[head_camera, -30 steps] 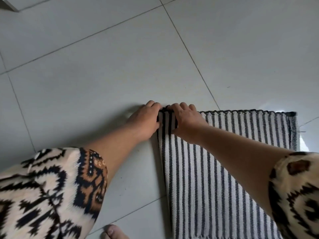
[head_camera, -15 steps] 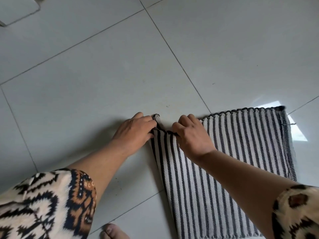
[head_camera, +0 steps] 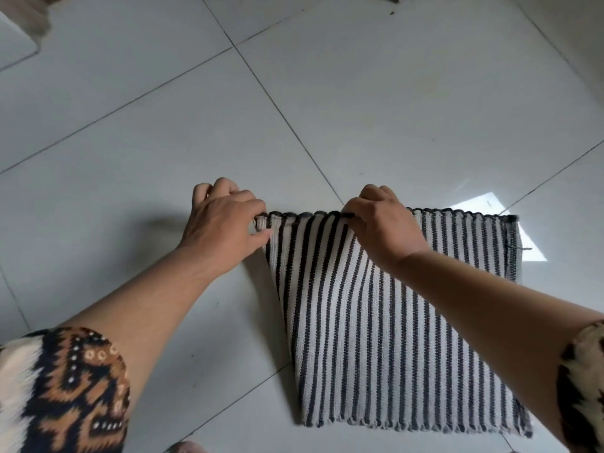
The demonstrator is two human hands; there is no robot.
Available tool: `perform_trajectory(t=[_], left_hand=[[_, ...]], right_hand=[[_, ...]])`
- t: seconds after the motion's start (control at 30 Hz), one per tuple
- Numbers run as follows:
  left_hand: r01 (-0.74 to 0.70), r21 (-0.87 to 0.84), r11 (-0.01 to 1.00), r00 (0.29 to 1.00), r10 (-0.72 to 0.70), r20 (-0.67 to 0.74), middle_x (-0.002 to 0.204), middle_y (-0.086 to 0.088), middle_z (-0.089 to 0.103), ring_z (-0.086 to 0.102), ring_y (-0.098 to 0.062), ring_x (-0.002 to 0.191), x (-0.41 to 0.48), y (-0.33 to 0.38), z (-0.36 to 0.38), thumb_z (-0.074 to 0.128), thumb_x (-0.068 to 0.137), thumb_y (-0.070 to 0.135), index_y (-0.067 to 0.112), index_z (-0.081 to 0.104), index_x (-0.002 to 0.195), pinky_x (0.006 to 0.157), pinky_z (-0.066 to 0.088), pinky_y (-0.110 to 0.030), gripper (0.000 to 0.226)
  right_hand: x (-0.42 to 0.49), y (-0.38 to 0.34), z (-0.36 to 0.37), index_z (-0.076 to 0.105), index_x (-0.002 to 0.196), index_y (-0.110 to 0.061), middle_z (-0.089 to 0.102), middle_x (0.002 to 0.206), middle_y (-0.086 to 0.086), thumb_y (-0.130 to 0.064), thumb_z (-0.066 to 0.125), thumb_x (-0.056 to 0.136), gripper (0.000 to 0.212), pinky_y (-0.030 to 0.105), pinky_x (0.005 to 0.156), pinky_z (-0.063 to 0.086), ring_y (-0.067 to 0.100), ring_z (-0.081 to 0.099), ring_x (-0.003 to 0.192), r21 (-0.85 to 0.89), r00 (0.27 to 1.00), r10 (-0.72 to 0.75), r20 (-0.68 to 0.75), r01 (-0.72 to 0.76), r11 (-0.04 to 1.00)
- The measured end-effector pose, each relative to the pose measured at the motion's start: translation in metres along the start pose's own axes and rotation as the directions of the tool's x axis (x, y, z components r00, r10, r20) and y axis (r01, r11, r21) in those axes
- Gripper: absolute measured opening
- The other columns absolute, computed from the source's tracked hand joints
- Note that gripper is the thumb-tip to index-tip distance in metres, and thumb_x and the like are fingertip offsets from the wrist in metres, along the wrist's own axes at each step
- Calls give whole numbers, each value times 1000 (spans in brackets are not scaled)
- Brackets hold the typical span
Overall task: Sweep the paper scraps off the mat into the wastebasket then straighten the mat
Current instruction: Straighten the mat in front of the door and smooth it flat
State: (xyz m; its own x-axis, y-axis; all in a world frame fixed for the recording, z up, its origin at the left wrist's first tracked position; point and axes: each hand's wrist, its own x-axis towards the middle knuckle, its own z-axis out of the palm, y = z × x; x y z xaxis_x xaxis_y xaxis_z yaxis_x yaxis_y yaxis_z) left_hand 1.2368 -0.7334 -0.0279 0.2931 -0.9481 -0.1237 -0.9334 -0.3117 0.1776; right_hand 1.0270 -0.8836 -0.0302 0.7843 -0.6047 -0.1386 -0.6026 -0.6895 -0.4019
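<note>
A black-and-white striped woven mat lies on the grey tiled floor, right of centre. My left hand pinches the mat's far left corner between thumb and fingers. My right hand grips the far edge a little to the right, with that stretch of the edge lifted slightly off the floor. No paper scraps show on the mat, and no wastebasket is in view.
Grey floor tiles with dark grout lines surround the mat. A patch of sunlight falls by the mat's far right corner. A toe shows at the bottom edge. A pale object sits at the top left.
My hands have spread apart along the mat's far edge, the right one moving right. The folded corner is pulled out flat, and the mat's near edge has come into view.
</note>
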Motion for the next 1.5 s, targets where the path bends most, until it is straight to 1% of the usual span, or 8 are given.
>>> perform_trajectory(t=[0.13, 0.27, 0.43, 0.63, 0.93, 1.17, 1.37, 1.5], left_hand=[[84, -286, 954, 995, -95, -23, 80, 12, 65, 52, -15, 89, 20, 6, -20, 76, 72, 46, 25, 65, 78, 78, 29, -29, 24], [299, -709, 639, 937, -337, 92, 73, 7, 59, 48, -10, 67, 42, 18, -30, 81, 70, 40, 18, 67, 73, 63, 34, -28, 26], [490, -477, 730, 870, -445, 213, 68, -1, 62, 58, -21, 65, 46, 34, -8, 80, 74, 36, 12, 67, 78, 57, 41, -28, 28], [591, -537, 602, 793, -554, 253, 68, -6, 64, 54, -23, 64, 37, 36, 11, 75, 78, 41, 6, 66, 76, 60, 40, -28, 37], [430, -385, 817, 898, -341, 280, 99, -5, 70, 64, -28, 94, 5, 12, 19, 69, 84, 22, 16, 61, 98, 77, 49, -34, 17], [489, -474, 733, 815, -578, -53, 73, -8, 62, 57, -34, 73, 34, 28, -11, 57, 83, 18, 14, 62, 84, 69, 49, -41, 6], [689, -713, -129, 559, -531, 637, 97, -8, 60, 56, -13, 74, 28, 43, 21, 71, 86, 19, 7, 62, 115, 69, 62, -31, 33], [761, -618, 197, 626, -473, 620, 102, -2, 69, 60, -13, 77, 2, 48, 38, 72, 85, 26, 20, 67, 106, 64, 46, -22, 23]], right_hand=[[18, 13, -21, 73, 109, -15, 59, 99, 6, -25, 60, 97, 21, 40, 74, 53, 27, 53, 99, 7, 995, 87, -45, -87, 996], [31, 21, -25, 73, 108, -18, 64, 103, 9, -24, 58, 95, 21, 39, 79, 53, 29, 60, 97, 114, 955, 287, -77, -278, 954], [10, -7, -9, 34, 151, -28, 47, 150, 1, -16, 58, 97, 60, 35, 116, 28, 21, 45, 136, 313, 924, 291, 249, -361, 879], [-41, -42, 37, 12, 156, -40, 4, 166, -3, -47, 48, 99, 68, 45, 119, 13, 25, 20, 150, 221, 759, 116, 641, -327, 919], [-75, 0, 60, -1, 156, -37, -31, 158, -9, -47, 40, 101, 69, 48, 119, 5, 14, -24, 147, 9, 776, 70, 627, -97, 995], [-69, 50, 31, 21, 155, -37, -18, 162, -10, -45, 42, 101, 58, 45, 117, -2, 16, -16, 150, 52, 772, 165, 613, -248, 967], [-54, 24, 8, 40, 149, -21, 29, 161, 2, -39, 49, 101, 52, 32, 109, 35, 22, 43, 137, 133, 784, 249, 569, -387, 913], [-42, -12, 6, 42, 148, -19, 46, 150, 3, -33, 50, 101, 49, 29, 109, 33, 19, 46, 134, 223, 886, 148, 439, -267, 938]])
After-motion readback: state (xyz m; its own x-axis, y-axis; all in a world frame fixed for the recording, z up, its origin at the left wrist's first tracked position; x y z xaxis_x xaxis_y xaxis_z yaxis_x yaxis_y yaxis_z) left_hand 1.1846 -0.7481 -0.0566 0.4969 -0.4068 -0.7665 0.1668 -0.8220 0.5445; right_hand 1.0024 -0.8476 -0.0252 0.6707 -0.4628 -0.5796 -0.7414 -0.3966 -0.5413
